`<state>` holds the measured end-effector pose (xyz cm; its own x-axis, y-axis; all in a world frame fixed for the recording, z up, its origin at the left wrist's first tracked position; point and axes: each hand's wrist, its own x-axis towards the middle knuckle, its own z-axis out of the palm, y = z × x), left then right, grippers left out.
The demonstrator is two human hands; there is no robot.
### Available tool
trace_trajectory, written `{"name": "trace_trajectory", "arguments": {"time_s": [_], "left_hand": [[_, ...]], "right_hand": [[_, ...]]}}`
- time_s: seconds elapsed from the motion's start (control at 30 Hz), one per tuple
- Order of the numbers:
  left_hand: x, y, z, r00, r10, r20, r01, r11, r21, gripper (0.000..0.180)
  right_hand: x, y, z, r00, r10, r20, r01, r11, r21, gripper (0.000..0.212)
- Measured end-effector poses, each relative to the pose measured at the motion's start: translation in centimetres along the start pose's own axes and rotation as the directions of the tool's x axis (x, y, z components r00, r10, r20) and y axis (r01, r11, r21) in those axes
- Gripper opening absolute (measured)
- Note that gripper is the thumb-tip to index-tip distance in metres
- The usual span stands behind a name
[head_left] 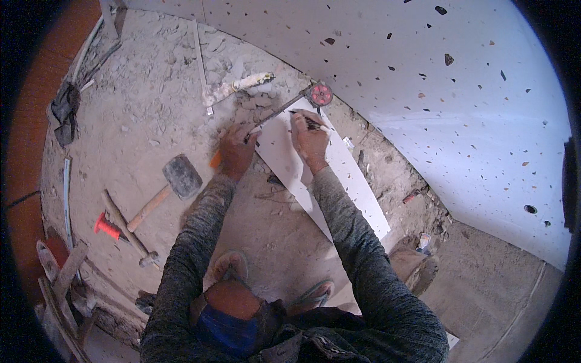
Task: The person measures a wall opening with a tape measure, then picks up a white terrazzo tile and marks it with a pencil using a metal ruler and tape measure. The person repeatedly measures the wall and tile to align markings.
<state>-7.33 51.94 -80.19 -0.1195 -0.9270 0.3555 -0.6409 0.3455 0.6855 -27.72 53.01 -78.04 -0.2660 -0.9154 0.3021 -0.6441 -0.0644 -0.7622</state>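
Note:
A white speckled tile strip [357, 196] lies slantwise on the dusty ground before me. Across its far end runs the dark blade of a tape measure [319, 94], whose round red-and-black case rests at the tile's far corner by the wall. My left hand [237, 150] is closed on the blade's near end at the tile's left edge. My right hand [310, 139] rests on the tile, fingers closed round a slim pen [313, 124], its dark tip close to the tape blade. An orange object [215, 159] shows partly beside my left hand; its kind is hidden.
On the left lie a rubber mallet [182, 176], a hammer [147, 259] and a red-handled tool [108, 226]. A speckled wall panel [436, 91] stands along the right. Rubble [260, 100] and a plaster-caked stick [239, 86] lie ahead. My sandalled feet [231, 266] are close below.

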Motion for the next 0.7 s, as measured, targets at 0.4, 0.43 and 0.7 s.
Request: {"name": "trace_trajectory", "arguments": {"time_s": [0.4,0.43,0.7], "left_hand": [[-0.1,-0.6,-0.1,0.998,-0.034,0.052,0.038,0.997,-0.067,0.028],[-0.3,-0.5,-0.2,0.998,-0.042,0.055,0.044,0.998,-0.052,0.028],[-1.2,4.3,-3.0,0.989,0.027,0.146,-0.006,0.990,-0.142,0.018]], "right_hand": [[4.3,2.2,-2.0,0.946,0.314,-0.081,-0.316,0.834,-0.452,0.093],[4.7,2.1,-2.0,0.949,0.311,-0.057,-0.308,0.870,-0.385,0.097],[3.6,-1.4,-8.0,0.916,0.402,-0.004,-0.374,0.849,-0.374,0.104]]}}
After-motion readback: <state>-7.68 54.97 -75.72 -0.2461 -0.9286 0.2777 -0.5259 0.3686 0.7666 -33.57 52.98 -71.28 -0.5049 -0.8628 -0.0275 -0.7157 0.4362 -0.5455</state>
